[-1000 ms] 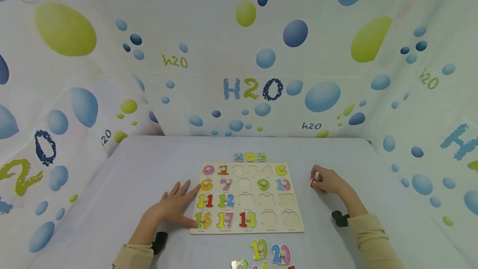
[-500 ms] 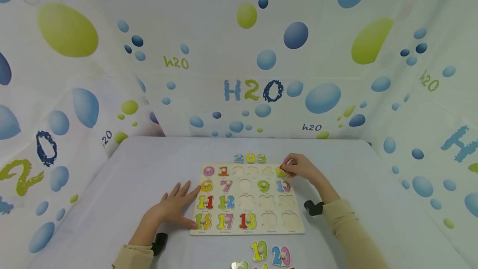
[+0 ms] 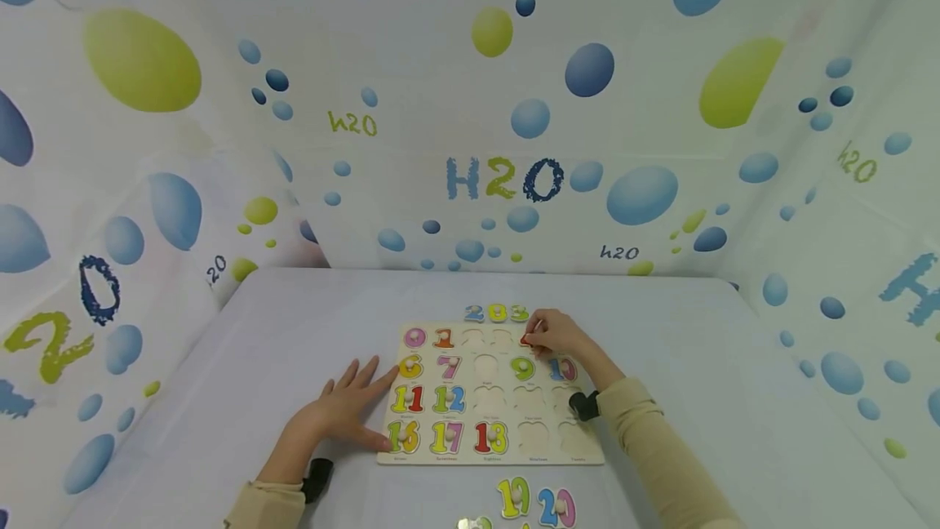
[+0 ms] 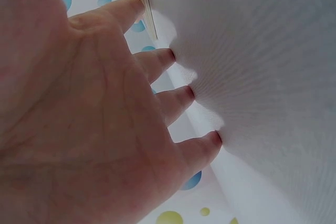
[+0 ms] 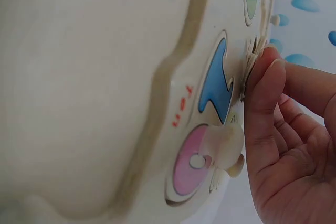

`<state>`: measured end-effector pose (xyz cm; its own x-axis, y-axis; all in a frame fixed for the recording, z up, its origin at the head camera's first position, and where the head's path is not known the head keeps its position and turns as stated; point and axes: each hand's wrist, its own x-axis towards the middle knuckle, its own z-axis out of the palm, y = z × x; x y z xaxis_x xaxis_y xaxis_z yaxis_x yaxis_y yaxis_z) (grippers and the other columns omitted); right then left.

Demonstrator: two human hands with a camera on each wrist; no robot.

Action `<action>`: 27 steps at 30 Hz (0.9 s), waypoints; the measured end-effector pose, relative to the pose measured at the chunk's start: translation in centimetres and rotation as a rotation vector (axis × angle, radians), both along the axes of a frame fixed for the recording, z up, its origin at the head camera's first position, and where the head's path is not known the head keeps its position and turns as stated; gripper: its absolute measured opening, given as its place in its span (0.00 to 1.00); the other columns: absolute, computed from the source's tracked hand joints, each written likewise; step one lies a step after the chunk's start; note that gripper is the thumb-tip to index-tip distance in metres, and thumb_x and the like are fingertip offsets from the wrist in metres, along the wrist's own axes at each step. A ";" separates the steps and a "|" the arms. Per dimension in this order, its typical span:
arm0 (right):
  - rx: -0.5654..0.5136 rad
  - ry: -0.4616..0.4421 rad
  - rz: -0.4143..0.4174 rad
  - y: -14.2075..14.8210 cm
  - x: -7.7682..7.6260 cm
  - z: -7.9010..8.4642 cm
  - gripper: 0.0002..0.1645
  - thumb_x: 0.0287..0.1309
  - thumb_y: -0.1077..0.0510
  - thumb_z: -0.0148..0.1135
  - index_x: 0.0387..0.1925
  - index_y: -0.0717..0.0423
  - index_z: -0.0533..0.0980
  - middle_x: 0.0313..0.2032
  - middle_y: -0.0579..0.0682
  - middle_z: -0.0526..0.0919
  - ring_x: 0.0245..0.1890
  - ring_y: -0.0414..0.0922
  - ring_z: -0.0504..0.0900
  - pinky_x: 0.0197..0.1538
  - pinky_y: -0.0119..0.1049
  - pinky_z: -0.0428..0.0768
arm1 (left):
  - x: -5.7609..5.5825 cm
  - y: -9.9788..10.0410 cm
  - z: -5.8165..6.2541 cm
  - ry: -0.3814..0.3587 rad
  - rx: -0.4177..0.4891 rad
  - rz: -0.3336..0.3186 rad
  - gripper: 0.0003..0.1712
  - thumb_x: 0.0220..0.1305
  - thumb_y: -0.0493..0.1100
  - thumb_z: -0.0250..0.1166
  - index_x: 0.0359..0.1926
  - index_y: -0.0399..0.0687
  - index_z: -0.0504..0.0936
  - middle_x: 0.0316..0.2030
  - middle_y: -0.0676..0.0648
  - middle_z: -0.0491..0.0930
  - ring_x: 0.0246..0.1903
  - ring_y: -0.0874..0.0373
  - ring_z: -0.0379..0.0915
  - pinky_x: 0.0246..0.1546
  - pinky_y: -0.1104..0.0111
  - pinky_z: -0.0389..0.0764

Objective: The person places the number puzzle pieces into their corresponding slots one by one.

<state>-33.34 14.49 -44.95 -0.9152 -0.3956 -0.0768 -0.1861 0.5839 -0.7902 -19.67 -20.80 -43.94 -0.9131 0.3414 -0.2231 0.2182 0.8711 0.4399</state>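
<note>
My right hand (image 3: 558,335) pinches a red number piece (image 3: 525,340) at the top row of the wooden number puzzle board (image 3: 514,457), by the recess left of the corner. Fingers hide most of the piece, so I cannot tell its numeral. In the right wrist view, thumb and index fingertips (image 5: 270,56) meet close against the board, beyond the knobbed 10 piece (image 5: 191,163). My left hand (image 3: 341,411) lies with fingers spread at the board's left edge, thumb by the 16 (image 3: 403,437). The left wrist view shows its fingertips (image 4: 216,137) pressing the white cloth.
Above the board lie the 2 (image 3: 474,313), a yellow piece (image 3: 497,313) and the 3 (image 3: 518,313). Below it are the 19 (image 3: 513,498), the 20 (image 3: 556,507) and further pieces cut by the frame edge. A patterned curtain (image 3: 411,64) surrounds the table.
My right hand has carried the red piece from the table right of the board leftward, past the 5, to the top row. The left hand stays in place; the head view shifts slightly.
</note>
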 end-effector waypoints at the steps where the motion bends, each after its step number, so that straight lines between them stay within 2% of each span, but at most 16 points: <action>1: 0.004 0.005 0.001 0.0 0.1 0.1 0.04 0.58 0.66 0.61 0.31 0.63 0.73 0.18 0.52 0.77 0.16 0.43 0.78 0.23 0.35 0.80 | 0.0 0.0 0.0 0.000 -0.001 -0.001 0.64 0.34 0.63 0.76 0.71 0.47 0.57 0.69 0.32 0.44 0.66 0.30 0.32 0.57 0.34 0.38; 7: 0.044 0.033 0.016 0.1 0.2 0.2 0.04 0.59 0.66 0.61 0.31 0.63 0.74 0.17 0.51 0.77 0.16 0.43 0.79 0.23 0.35 0.80 | -0.1 0.0 0.1 0.000 -0.006 -0.007 0.63 0.35 0.62 0.76 0.71 0.47 0.57 0.69 0.31 0.44 0.66 0.30 0.32 0.56 0.33 0.38; 9: 0.028 0.033 0.034 0.3 0.4 0.2 0.05 0.60 0.65 0.60 0.36 0.64 0.74 0.18 0.51 0.78 0.18 0.44 0.80 0.25 0.35 0.80 | -0.1 0.0 0.1 0.000 -0.005 -0.005 0.63 0.35 0.62 0.77 0.71 0.46 0.57 0.69 0.31 0.44 0.66 0.30 0.32 0.56 0.33 0.39; 12: -0.013 0.062 0.084 1.1 1.5 0.6 0.13 0.61 0.65 0.58 0.46 0.68 0.72 0.23 0.52 0.80 0.22 0.46 0.81 0.27 0.38 0.81 | 0.0 0.1 0.0 -0.007 -0.002 -0.004 0.63 0.35 0.62 0.77 0.70 0.46 0.57 0.69 0.31 0.44 0.66 0.30 0.32 0.57 0.33 0.38; 14: -0.048 0.081 0.118 1.9 3.0 1.1 0.18 0.62 0.65 0.57 0.52 0.69 0.69 0.27 0.53 0.80 0.23 0.48 0.81 0.27 0.40 0.80 | 0.0 0.1 -0.1 -0.013 0.001 -0.006 0.63 0.35 0.62 0.76 0.70 0.46 0.57 0.69 0.32 0.44 0.66 0.30 0.31 0.57 0.33 0.38; 16: -0.063 0.099 0.154 2.7 4.8 1.5 0.18 0.62 0.65 0.57 0.53 0.69 0.69 0.29 0.55 0.80 0.24 0.49 0.80 0.26 0.42 0.80 | 0.0 0.1 -0.1 -0.011 0.002 -0.013 0.63 0.35 0.63 0.76 0.71 0.46 0.57 0.69 0.31 0.44 0.66 0.30 0.32 0.56 0.33 0.38; 19: -0.054 0.088 0.217 3.6 7.9 1.9 0.15 0.62 0.65 0.57 0.50 0.66 0.72 0.30 0.54 0.78 0.25 0.48 0.80 0.26 0.41 0.80 | -0.1 0.1 -0.1 -0.002 0.001 -0.021 0.63 0.35 0.63 0.76 0.71 0.46 0.57 0.69 0.31 0.44 0.66 0.29 0.32 0.56 0.33 0.38; 22: 0.022 0.095 0.281 4.3 10.7 1.9 0.09 0.61 0.64 0.58 0.43 0.59 0.76 0.28 0.47 0.77 0.25 0.42 0.77 0.27 0.35 0.79 | -0.2 0.0 -0.1 0.007 -0.002 -0.027 0.63 0.35 0.63 0.75 0.71 0.46 0.57 0.69 0.31 0.44 0.65 0.29 0.32 0.56 0.33 0.38; 25: 0.087 0.092 0.346 4.8 13.1 1.6 0.05 0.60 0.63 0.60 0.38 0.51 0.77 0.24 0.40 0.76 0.24 0.35 0.73 0.27 0.30 0.75 | -0.2 -0.1 -0.1 0.003 -0.005 -0.028 0.63 0.36 0.64 0.75 0.71 0.46 0.57 0.69 0.31 0.44 0.65 0.29 0.32 0.56 0.33 0.38; 27: 0.097 0.064 0.418 4.9 14.4 1.3 0.04 0.59 0.59 0.62 0.36 0.48 0.76 0.22 0.36 0.75 0.23 0.32 0.72 0.27 0.28 0.74 | -0.2 -0.1 -0.2 -0.001 0.000 -0.025 0.63 0.36 0.63 0.75 0.70 0.46 0.57 0.69 0.30 0.44 0.65 0.29 0.32 0.56 0.33 0.38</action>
